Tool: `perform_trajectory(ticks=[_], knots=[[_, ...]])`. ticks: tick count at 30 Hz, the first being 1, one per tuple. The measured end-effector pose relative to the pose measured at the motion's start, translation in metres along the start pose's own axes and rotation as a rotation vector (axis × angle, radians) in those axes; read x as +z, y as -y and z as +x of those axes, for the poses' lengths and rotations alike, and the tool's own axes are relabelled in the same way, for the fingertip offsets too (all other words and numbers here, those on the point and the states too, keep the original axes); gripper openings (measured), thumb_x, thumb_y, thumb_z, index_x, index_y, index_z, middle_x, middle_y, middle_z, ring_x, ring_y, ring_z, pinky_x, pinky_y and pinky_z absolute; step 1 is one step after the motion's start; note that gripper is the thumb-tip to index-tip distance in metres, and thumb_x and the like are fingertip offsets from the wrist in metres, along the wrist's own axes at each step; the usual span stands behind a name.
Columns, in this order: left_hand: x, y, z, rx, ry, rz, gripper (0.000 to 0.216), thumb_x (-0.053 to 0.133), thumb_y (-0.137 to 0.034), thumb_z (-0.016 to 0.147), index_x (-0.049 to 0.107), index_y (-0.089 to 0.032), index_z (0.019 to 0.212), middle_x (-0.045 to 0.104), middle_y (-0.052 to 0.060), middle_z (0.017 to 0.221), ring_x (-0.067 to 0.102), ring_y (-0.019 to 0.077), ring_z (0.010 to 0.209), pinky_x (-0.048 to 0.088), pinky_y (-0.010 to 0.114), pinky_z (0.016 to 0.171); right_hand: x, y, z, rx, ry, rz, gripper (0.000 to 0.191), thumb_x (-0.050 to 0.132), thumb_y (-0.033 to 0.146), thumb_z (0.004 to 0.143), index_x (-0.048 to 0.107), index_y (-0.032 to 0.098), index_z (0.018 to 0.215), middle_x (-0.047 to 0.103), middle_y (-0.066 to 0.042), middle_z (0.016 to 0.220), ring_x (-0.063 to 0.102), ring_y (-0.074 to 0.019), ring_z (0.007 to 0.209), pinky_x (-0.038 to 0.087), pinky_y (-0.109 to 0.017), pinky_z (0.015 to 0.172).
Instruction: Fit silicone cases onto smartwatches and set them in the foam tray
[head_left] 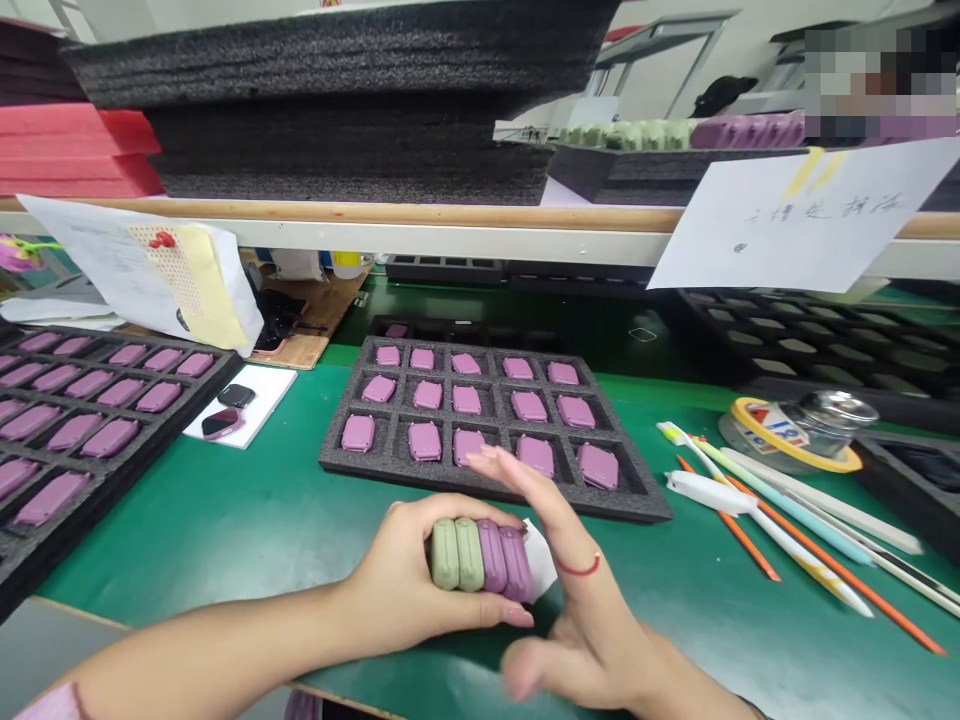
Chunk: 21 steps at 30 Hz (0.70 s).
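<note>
Four green and purple plastic cases [480, 560] squeezed together in the left hand [405, 570], lol. Right hand [577, 610] is open just beside them, by the black foam tray [390, 475].

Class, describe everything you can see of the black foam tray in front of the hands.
The black foam tray lies flat on the green work mat, slightly angled. Its coarse-textured surface has three rows of five rectangular pockets, each holding one rounded purple piece. The right hand reaches its fingertips over the near edge; whether they touch it cannot be told.
</note>
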<state>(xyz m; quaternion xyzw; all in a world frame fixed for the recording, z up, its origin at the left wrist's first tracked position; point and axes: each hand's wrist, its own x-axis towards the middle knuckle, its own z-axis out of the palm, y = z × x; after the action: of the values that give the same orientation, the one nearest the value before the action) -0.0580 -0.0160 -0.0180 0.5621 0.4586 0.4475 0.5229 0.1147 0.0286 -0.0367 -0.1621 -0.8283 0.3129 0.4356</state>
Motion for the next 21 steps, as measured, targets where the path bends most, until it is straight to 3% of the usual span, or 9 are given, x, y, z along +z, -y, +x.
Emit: perform_trajectory(ticks=[4,7,10,12,15,18,21], knots=[[-0.001,0.000,-0.001,0.102,-0.023,0.091,0.045,0.092,-0.023,0.060,0.075,-0.019,0.101,0.078,0.005,0.105,0.071,0.0228,0.097,0.054,0.030,0.089,-0.001,-0.006,0.001,0.329,-0.164,0.331,0.063,0.036,0.066,0.097,0.038,0.032,0.150,0.055,-0.008,0.143,0.050,-0.0269,0.136,0.040,-0.047,0.115],[-0.002,0.001,0.000,0.163,0.001,0.103,0.045,0.091,-0.021,0.063,0.074,-0.020,0.105,0.078,0.005,0.106,0.072,0.0223,0.100,0.054,0.030,0.091,0.000,-0.011,0.005,0.517,-0.182,0.543,0.061,0.035,0.069,0.096,0.047,0.029,0.141,0.064,-0.011,0.131,0.062,-0.0270,0.122,0.050,-0.047,0.106],[-0.003,0.001,0.000,0.205,0.021,0.103,0.041,0.088,-0.023,0.068,0.074,-0.022,0.106,0.078,0.005,0.109,0.071,0.0226,0.104,0.053,0.032,0.095,0.000,-0.010,0.006,0.632,-0.055,0.653,0.071,0.039,0.075,0.091,0.043,0.026,0.143,0.071,-0.013,0.119,0.072,-0.0283,0.106,0.056,-0.049,0.096],[-0.003,0.000,-0.001,0.226,0.015,0.135,0.040,0.088,-0.025,0.070,0.074,-0.023,0.107,0.077,0.004,0.110,0.069,0.0229,0.108,0.051,0.033,0.098,0.000,-0.008,0.005,0.650,0.037,0.686,0.078,0.044,0.077,0.088,0.042,0.025,0.145,0.075,-0.011,0.111,0.074,-0.0292,0.101,0.058,-0.049,0.093],[-0.002,0.001,-0.001,0.261,0.010,0.181,0.037,0.085,-0.023,0.073,0.074,-0.025,0.108,0.078,0.004,0.108,0.067,0.0237,0.109,0.049,0.035,0.100,0.002,-0.005,0.003,0.626,0.098,0.690,0.085,0.057,0.078,0.080,0.044,0.025,0.144,0.072,-0.012,0.122,0.069,-0.0315,0.114,0.057,-0.049,0.096],[-0.002,0.004,0.000,0.322,0.055,0.186,0.028,0.080,-0.023,0.079,0.075,-0.026,0.107,0.076,0.006,0.110,0.065,0.0258,0.111,0.047,0.039,0.104,0.005,-0.002,0.003,0.576,0.068,0.607,0.100,0.078,0.073,0.064,0.043,0.026,0.145,0.065,-0.013,0.133,0.062,-0.0326,0.125,0.054,-0.047,0.101],[-0.004,0.010,-0.001,0.355,0.115,0.212,0.034,0.077,-0.026,0.082,0.072,-0.027,0.116,0.063,0.010,0.129,0.056,0.0285,0.125,0.043,0.042,0.111,0.008,0.001,0.003,0.525,0.015,0.449,0.111,0.091,0.054,0.059,0.035,0.027,0.150,0.065,-0.013,0.132,0.066,-0.0308,0.118,0.056,-0.045,0.100]])
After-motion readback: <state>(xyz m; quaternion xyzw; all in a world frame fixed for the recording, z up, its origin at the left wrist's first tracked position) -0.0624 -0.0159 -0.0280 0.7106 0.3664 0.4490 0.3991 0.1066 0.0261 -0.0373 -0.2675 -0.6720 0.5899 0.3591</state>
